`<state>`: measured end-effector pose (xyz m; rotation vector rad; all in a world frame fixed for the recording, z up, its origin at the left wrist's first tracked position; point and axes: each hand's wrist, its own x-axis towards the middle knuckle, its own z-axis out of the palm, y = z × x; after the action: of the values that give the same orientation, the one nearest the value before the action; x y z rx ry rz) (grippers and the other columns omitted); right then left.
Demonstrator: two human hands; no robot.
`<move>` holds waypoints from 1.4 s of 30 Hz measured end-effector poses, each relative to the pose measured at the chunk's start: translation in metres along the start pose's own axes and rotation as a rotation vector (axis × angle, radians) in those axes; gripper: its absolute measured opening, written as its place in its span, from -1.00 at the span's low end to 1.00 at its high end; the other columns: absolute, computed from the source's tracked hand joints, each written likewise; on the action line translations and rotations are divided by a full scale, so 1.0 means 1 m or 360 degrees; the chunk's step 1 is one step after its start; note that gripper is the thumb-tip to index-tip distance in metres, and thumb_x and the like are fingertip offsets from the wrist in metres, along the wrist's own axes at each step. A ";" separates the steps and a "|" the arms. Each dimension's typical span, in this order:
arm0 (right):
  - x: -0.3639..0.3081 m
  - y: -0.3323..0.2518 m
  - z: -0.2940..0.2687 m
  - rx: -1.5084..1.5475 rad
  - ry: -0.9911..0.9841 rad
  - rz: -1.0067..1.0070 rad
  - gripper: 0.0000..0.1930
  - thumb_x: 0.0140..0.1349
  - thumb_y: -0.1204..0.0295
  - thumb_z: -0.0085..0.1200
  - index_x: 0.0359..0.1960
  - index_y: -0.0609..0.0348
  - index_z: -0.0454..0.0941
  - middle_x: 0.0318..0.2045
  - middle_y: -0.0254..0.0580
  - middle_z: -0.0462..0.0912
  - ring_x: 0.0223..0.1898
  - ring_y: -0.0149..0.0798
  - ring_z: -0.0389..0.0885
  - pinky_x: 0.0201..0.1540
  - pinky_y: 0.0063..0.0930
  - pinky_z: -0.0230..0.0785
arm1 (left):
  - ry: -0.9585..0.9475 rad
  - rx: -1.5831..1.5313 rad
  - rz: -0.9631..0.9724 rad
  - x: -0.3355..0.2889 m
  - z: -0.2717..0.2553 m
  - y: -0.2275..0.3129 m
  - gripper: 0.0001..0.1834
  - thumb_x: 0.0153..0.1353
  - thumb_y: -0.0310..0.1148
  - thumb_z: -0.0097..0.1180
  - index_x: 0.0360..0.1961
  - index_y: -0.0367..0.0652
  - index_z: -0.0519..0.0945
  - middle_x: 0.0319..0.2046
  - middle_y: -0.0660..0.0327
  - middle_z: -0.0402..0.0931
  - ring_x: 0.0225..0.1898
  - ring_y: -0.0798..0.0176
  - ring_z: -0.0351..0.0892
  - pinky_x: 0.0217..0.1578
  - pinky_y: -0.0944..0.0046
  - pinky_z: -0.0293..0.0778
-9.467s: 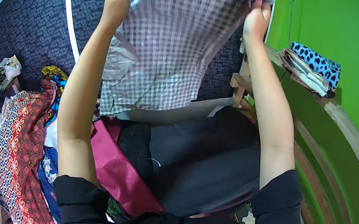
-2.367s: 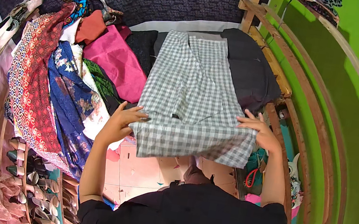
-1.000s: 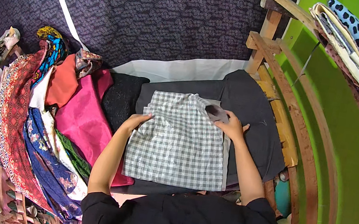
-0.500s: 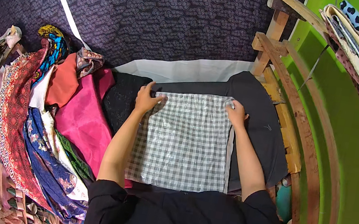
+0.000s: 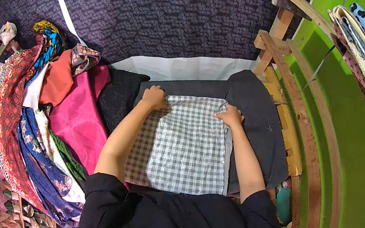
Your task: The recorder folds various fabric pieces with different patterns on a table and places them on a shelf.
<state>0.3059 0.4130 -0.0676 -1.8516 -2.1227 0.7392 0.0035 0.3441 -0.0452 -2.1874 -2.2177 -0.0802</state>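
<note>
hands (image 5: 155, 98) hide edge parts of the grey-checked cloth (image 5: 188, 149).

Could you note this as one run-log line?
left hand: checked cloth, upper left corner | right hand: upper right corner | checked cloth: flat on dark grey fabric | further left: pink fabric

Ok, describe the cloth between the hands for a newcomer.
From the dark patterned backdrop, look down to the black fabric. There, left hand and right hand at its far corners, lies the checked cloth; only it has grey-and-white squares.
</note>
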 end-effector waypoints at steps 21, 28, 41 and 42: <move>-0.002 -0.119 -0.186 0.1864 0.0297 -0.1054 -0.55 -0.18 0.58 0.27 -0.19 0.34 0.39 -0.29 -0.12 0.56 -0.31 -0.30 0.55 -0.17 -0.45 0.39 | 0.0614 -0.0899 0.0007 -0.042 -0.268 -0.018 -0.84 -0.02 -0.41 0.17 -0.47 -0.30 0.54 -0.68 0.28 0.41 -0.61 0.45 0.28 -0.54 0.35 0.28; -0.091 -0.041 -0.166 0.0811 0.0017 -0.1578 -0.90 -0.05 0.34 0.13 -0.50 0.03 0.60 -0.36 -0.27 0.64 -0.13 -0.22 0.56 0.26 0.08 -0.40 | 0.0699 -0.0071 0.0544 -0.154 -0.195 0.007 -0.70 -0.32 -0.65 0.04 -0.45 -0.14 0.55 -0.40 0.21 0.54 -0.26 0.16 0.51 0.01 -0.02 0.26; -0.177 0.070 -0.066 0.0881 -0.0405 -0.0903 -0.77 -0.19 0.64 0.10 -0.39 0.18 0.57 -0.34 -0.22 0.63 -0.21 -0.26 0.57 0.26 0.09 -0.52 | -0.0074 -0.1067 0.0104 -0.247 -0.081 0.040 -0.76 -0.25 -0.63 0.08 -0.44 -0.21 0.58 -0.54 0.14 0.56 -0.49 0.09 0.54 0.13 -0.04 0.14; -0.179 0.069 -0.082 0.0706 -0.0550 -0.0958 -0.81 -0.12 0.56 0.17 -0.39 0.21 0.55 -0.41 -0.23 0.63 -0.30 -0.28 0.59 0.27 0.03 -0.34 | -0.0067 -0.1075 0.0104 -0.250 -0.097 0.041 -0.76 -0.25 -0.63 0.08 -0.44 -0.21 0.58 -0.54 0.14 0.56 -0.49 0.09 0.54 0.13 -0.04 0.14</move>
<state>0.4360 0.2621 -0.0058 -0.8419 -2.2815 1.2903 0.0469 0.0895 0.0391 -2.5630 -2.3797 -0.9113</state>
